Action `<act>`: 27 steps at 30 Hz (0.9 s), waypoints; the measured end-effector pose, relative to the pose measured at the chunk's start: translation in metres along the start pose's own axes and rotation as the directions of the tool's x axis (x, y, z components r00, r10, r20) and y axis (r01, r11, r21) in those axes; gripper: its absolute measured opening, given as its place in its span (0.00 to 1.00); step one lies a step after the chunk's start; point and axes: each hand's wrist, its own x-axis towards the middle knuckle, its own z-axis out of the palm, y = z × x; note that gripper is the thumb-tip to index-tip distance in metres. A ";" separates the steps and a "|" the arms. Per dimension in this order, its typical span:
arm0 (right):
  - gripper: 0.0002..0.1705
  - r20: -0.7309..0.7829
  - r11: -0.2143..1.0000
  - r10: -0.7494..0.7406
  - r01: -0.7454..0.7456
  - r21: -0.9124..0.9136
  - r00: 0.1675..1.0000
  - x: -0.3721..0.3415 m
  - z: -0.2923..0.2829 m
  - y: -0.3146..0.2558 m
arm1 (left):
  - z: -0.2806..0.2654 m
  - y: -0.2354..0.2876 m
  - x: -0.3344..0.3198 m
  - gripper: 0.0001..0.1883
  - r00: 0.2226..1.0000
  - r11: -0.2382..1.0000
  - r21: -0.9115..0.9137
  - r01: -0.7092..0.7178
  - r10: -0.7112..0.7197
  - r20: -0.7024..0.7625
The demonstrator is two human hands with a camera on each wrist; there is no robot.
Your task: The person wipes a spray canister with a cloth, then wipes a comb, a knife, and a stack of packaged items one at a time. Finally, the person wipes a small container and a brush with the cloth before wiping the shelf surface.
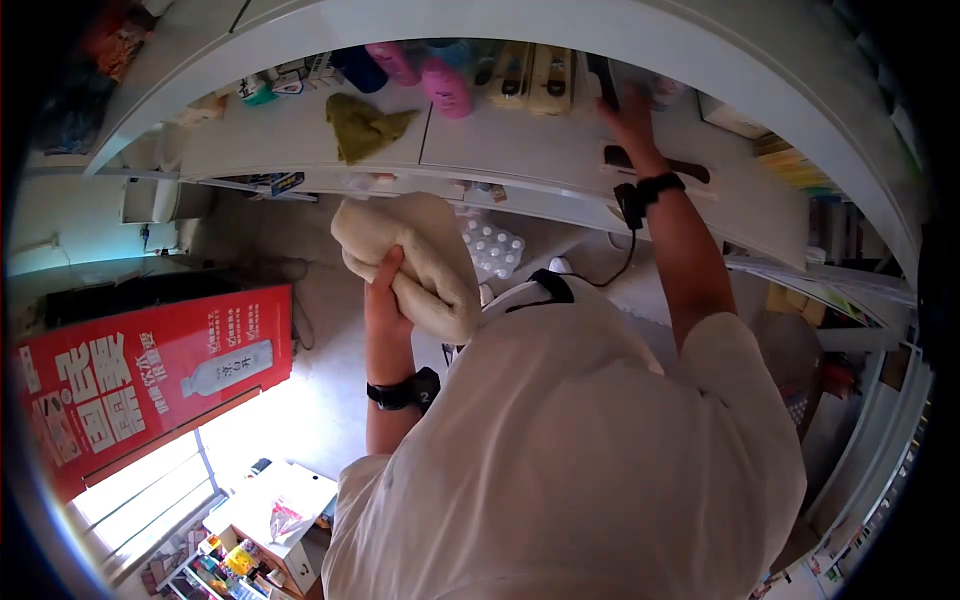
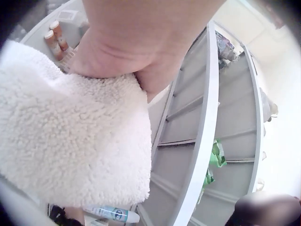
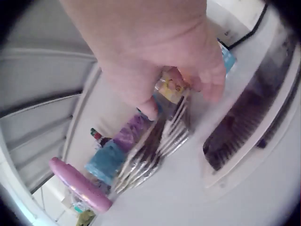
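My left hand [image 1: 388, 290] grips a thick folded cream towel [image 1: 425, 255], thumb on top, in front of the shelf edge. The left wrist view shows the towel's fluffy pile [image 2: 80, 136] close up; the fingers are hidden behind it. My right hand [image 1: 630, 125] reaches over the white shelf [image 1: 470, 150], thumb and fingers spread apart. A long dark object [image 1: 603, 82] lies right by its thumb. Under the right wrist is a dark brown brush [image 1: 660, 165]. In the right wrist view, clear-wrapped packs [image 3: 150, 146] lie below the thumb, and dark bristles [image 3: 254, 103] show at the right.
Pink bottles [image 1: 446, 88] and wrapped packs [image 1: 550, 80] line the shelf's back. An olive cloth [image 1: 365, 128] lies left of them. An upper shelf edge [image 1: 560, 22] arches overhead. Bottles in a pack [image 1: 493, 248] stand on the floor below; a red printed panel [image 1: 150, 370] is at left.
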 end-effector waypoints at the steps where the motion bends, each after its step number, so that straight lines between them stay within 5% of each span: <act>1: 0.34 -0.065 0.999 0.008 -0.011 -0.050 0.998 0.001 0.016 0.008 | -0.002 0.003 -0.002 0.22 1.000 1.000 0.015 -0.022 0.022 -0.010; 4: 0.29 0.098 0.974 0.214 -0.220 0.060 0.972 0.007 0.001 -0.012 | -0.016 0.014 -0.014 0.22 0.996 1.000 0.011 -0.023 0.023 -0.083; 7: 0.26 0.000 0.961 0.275 -0.275 0.037 0.962 0.004 -0.001 -0.012 | -0.042 0.013 -0.012 0.22 0.997 0.999 -0.046 -0.005 0.001 -0.079; 13: 0.21 -0.139 0.923 0.295 -0.245 0.296 0.945 -0.020 -0.037 -0.051 | -0.060 0.021 -0.014 0.23 1.000 0.998 -0.057 -0.007 0.007 -0.006; 16: 0.18 0.000 0.657 0.324 -0.225 0.720 0.946 -0.062 -0.072 -0.097 | -0.045 0.035 -0.013 0.24 0.999 0.995 -0.095 0.003 0.002 0.051; 18: 0.16 0.015 0.608 0.259 -0.175 0.774 0.966 -0.100 -0.091 -0.133 | -0.039 0.036 0.000 0.24 0.993 0.992 -0.110 0.064 -0.052 0.109; 20: 0.19 0.095 0.753 0.177 -0.197 0.628 0.980 -0.143 -0.118 -0.181 | -0.033 0.030 0.017 0.23 0.965 0.980 -0.082 0.180 -0.160 0.205; 22: 0.25 0.171 0.906 -0.071 -0.008 0.423 0.983 -0.174 -0.144 -0.227 | -0.001 0.023 0.024 0.23 0.903 0.968 -0.006 0.252 -0.233 0.360; 23: 0.30 0.043 0.846 -0.316 0.261 0.466 0.948 -0.187 -0.136 -0.227 | 0.005 0.015 0.032 0.23 0.863 0.957 0.047 0.288 -0.280 0.420; 25: 0.32 0.208 0.885 -0.419 0.347 0.310 0.884 -0.199 -0.157 -0.259 | 0.021 -0.003 0.035 0.27 0.707 0.948 0.059 0.311 -0.273 0.652; 27: 0.32 0.148 0.929 -0.334 0.298 0.217 0.931 -0.210 -0.165 -0.271 | 0.043 -0.020 0.033 0.29 0.611 0.909 0.092 0.405 -0.345 0.713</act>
